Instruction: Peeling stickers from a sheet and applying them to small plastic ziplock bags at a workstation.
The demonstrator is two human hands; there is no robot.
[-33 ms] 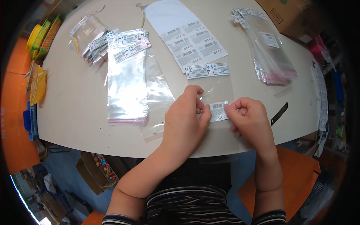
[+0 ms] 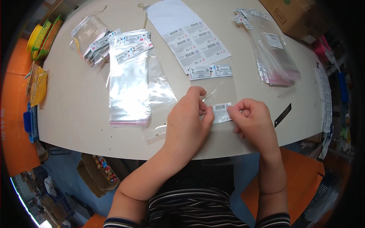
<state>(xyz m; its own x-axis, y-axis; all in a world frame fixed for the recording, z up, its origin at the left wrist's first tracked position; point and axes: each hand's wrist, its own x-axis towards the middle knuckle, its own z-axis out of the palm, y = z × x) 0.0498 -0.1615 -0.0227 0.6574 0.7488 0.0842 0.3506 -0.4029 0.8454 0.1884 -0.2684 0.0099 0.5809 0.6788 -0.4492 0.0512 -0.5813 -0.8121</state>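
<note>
A white barcode sticker [image 2: 222, 112] is stretched between my hands over a clear plastic bag [image 2: 222, 90] with a printed header strip. My left hand [image 2: 189, 117] has its thumb and fingers closed at the sticker's left edge. At the right edge, my right hand [image 2: 251, 117] pinches the sticker between thumb and curled forefinger. Whether the sticker touches the bag cannot be told. Just beyond lies a sheet of stickers [image 2: 199, 45], its far part bare white. To the left is a stack of clear bags [image 2: 129, 83] with printed headers and pink lower edges.
More bags [image 2: 275, 57] lie at the far right, one with a sticker on it. A dark blade [image 2: 283, 115] rests right of my right hand. Behind stand a cardboard box [image 2: 294, 17] and, at far left, smaller bags [image 2: 89, 32]. Colored baskets [image 2: 47, 38] line the left edge.
</note>
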